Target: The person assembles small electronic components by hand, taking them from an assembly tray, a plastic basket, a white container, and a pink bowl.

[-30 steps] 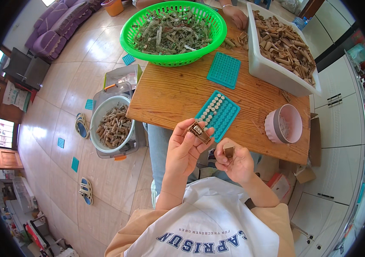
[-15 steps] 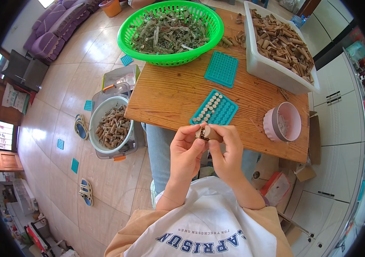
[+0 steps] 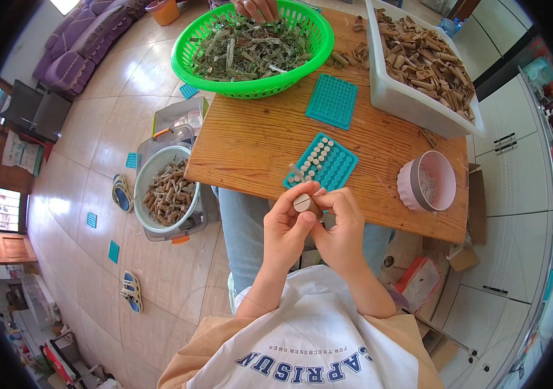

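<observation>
My left hand (image 3: pixel 285 225) and my right hand (image 3: pixel 341 228) meet just off the table's near edge, both closed on a short brown cylinder (image 3: pixel 302 203). Its pale round end faces up, with a dark line across it. My fingers cover most of its sides. Right beyond my fingertips lies a teal tray (image 3: pixel 337 170) with small round pockets, its left part filled with several cream-coloured discs (image 3: pixel 316 155). A pale, blurred scrap (image 3: pixel 297 172) shows over the tray's near left corner; its kind is unclear.
A second teal tray (image 3: pixel 332 101) lies farther back on the wooden table (image 3: pixel 244 142). Another person's hand (image 3: pixel 257 9) reaches into a green basket (image 3: pixel 179 58) of dry scraps. A white bin (image 3: pixel 412 117) holds brown pieces. A pink bowl (image 3: pixel 444 185) stands right; a pale basin (image 3: pixel 150 223) sits left.
The cylinder has turned in my fingers, so its pale end now faces up and the dark opening is gone from view. A blurred scrap has appeared over the tray. Another person's hand has entered the basket.
</observation>
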Tool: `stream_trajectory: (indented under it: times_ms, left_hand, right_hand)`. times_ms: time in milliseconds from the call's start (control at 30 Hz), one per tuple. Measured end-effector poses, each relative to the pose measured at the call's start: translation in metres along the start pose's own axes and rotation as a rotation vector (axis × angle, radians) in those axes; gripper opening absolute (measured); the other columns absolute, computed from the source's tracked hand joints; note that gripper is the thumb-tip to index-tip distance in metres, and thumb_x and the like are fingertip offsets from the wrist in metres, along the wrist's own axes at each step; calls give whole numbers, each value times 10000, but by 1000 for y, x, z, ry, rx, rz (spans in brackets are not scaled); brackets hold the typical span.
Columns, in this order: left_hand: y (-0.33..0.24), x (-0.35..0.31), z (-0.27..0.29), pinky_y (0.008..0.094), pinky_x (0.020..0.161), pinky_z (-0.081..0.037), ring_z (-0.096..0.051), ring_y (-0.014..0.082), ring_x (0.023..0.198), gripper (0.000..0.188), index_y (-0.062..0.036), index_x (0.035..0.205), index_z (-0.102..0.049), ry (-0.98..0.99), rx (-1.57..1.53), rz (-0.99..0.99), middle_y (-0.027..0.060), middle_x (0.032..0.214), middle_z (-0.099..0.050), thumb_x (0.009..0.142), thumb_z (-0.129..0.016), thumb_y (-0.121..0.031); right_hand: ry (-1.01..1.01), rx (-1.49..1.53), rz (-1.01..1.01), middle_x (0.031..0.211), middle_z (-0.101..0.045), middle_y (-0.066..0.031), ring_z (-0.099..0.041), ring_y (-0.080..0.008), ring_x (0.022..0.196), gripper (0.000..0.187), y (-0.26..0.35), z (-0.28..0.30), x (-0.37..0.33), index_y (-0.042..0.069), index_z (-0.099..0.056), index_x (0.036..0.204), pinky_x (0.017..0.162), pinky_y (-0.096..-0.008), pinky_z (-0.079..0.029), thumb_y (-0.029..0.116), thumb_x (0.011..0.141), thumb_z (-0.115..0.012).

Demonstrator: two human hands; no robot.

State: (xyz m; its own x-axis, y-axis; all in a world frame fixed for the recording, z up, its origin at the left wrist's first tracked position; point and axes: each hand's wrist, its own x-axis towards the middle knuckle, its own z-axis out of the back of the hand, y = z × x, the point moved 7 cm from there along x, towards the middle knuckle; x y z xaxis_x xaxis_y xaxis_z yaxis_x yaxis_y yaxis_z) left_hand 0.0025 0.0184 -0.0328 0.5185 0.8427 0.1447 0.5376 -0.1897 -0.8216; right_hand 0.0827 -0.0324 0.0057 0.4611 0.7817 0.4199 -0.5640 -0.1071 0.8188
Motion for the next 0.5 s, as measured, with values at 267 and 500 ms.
stream_trajectory:
  times_ms: [267, 500]
  left_hand:
    - [10, -6, -9, 349, 907, -359, -335, 255, 1188, 482, -5, 1063, -433, 229, -309, 133, 149, 1063, -530, 830, -455, -426]
    - [3, -15, -25, 352, 969, -310, -381, 215, 1136, 443, -26, 990, -447, 361, -561, 165, 98, 897, -566, 795, -516, -417]
  right_hand:
    - [131, -309, 95, 751, -484, -88, -487, -259, 673, 293, 9, -8, -22, 25, -524, 837, 577, -340, -410, 248, 690, -644]
    - [-104, -239, 326, 666, -489, -52, -441, -206, 539, 360, 20, 5, -29, 56, -553, 793, 460, -290, -368, 407, 719, -586]
